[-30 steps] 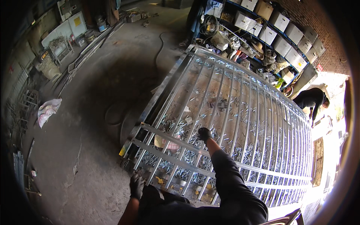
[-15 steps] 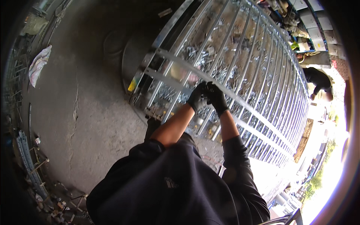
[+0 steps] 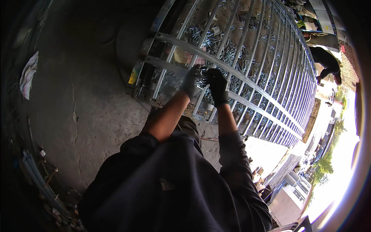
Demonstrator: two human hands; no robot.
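My left hand (image 3: 189,83), in a dark glove, is over the near edge of a long metal grid (image 3: 242,44) of parallel silver bars. Its fingers stretch away from me, slightly blurred, and appear apart. Close by on the right, my dark-gloved right hand (image 3: 217,86) has its fingers curled; whatever it holds is hidden. Two long flat metal strips (image 3: 239,74) lie across the bars, one just beyond my hands and one level with them. Many small shiny metal pieces (image 3: 230,54), slender like screws or bolts, lie scattered among the bars.
Bare concrete floor (image 3: 96,127) spreads to the left, with a crumpled pale cloth (image 3: 29,75) on it. Metal lengths (image 3: 38,178) lie at the lower left. A person in dark clothes (image 3: 326,63) bends at the grid's far right end. White boxes (image 3: 324,21) are stacked at the upper right.
My hands have parted from being together, the left moving left and both slightly up in the picture. The view has shifted a little. The other person still bends at the far end.
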